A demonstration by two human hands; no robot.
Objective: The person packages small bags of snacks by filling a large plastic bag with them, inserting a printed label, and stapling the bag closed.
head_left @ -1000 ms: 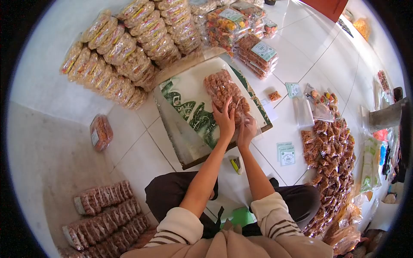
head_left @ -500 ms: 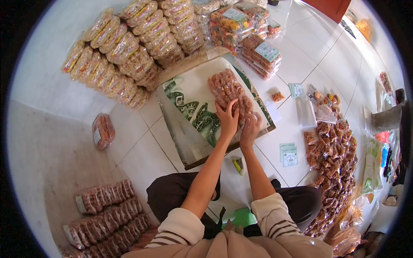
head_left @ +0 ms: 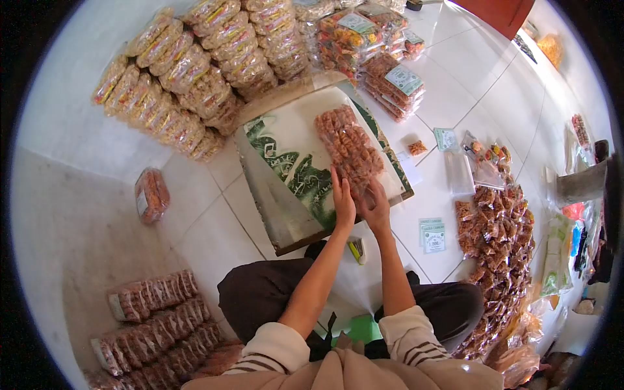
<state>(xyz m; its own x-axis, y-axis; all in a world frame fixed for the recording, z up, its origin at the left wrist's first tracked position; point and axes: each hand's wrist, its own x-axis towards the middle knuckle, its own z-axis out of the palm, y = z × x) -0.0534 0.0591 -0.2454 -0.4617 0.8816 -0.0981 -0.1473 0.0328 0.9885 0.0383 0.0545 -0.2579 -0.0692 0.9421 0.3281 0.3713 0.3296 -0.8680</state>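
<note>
Left hand (head_left: pixel 344 203) is now off the middle of the snack bag (head_left: pixel 348 140), beside right hand (head_left: pixel 377 209); both clasp its near end. Stapler (head_left: pixel 357 251) sits just below them.

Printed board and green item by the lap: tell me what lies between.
A small stapler-like tool lies on the tiles, in the head view.

Beside the white, smooth board (head_left: pixel 273 188), your floor tiles (head_left: pixel 448 84) look glossy; on it, your snack pack (head_left: pixel 349 143) has shiny clear plastic.
</note>
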